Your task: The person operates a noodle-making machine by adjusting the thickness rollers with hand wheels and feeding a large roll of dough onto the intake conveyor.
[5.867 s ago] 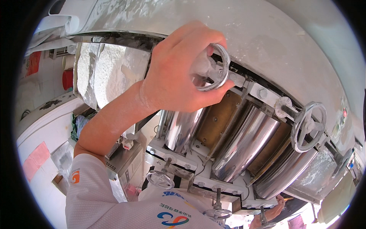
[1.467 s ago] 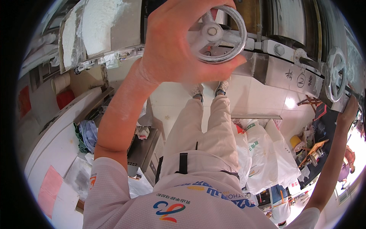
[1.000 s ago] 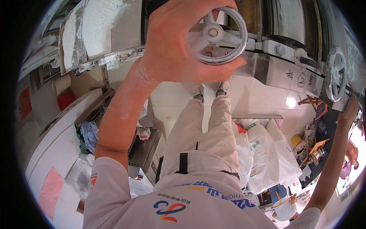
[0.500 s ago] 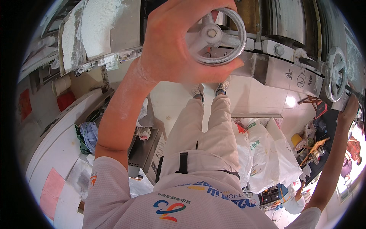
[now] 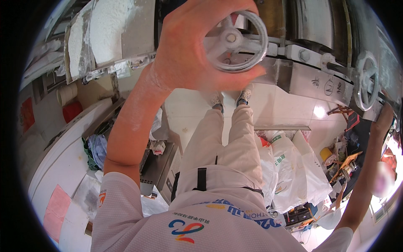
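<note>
Head view, and the left hand (image 5: pixel 187 46) curls wide round a wheel (image 5: pixel 231 38), clasping its rim! Right hand (image 5: pixel 383 116) near another wheel (image 5: pixel 366 82), grip unclear.

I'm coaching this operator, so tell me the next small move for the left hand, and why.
Probably a slight turn of the top-centre handwheel: the left hand curves around its rim, while the right hand is elsewhere, near the far-right handwheel.

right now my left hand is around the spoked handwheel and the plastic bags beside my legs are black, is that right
Not quite: the plastic bags beside your legs are white, not black, as the head view shows. Your left hand is around the spoked handwheel, as you said.
</note>
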### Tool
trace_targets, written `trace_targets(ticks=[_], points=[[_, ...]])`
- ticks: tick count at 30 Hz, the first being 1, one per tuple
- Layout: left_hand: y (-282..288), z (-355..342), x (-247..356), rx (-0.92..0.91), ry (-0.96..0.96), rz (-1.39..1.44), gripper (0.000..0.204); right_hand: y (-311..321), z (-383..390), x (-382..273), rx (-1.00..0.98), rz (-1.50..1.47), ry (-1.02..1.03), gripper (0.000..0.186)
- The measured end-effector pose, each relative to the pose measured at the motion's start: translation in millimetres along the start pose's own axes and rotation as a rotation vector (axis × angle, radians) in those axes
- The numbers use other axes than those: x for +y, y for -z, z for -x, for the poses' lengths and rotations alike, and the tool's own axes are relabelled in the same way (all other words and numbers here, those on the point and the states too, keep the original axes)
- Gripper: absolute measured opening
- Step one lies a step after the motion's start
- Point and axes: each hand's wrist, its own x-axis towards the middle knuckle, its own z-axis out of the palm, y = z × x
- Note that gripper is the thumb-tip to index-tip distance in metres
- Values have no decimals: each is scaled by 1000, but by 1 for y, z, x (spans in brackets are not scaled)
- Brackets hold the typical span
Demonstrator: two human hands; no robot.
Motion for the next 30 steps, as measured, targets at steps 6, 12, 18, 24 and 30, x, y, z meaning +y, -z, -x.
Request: trace_targets(ticks=[6, 12, 18, 24, 30], points=[[-2, 5, 12, -28, 139, -41, 69, -35, 7, 12, 140, -74, -366, 41], [7, -5, 37, -114, 200, -185, 67, -45, -9, -26, 390, -320, -660, 43], [13, -20, 101, -184, 229, -475, 87, -2, -38, -101, 337, -250, -734, 40], [-67, -100, 160, -312, 211, -253, 89, -21, 0, -37, 197, -127, -690, 32], [-49, -94, 152, -280, 363, -275, 87, -4, -64, -142, 338, -699, -854, 26]])
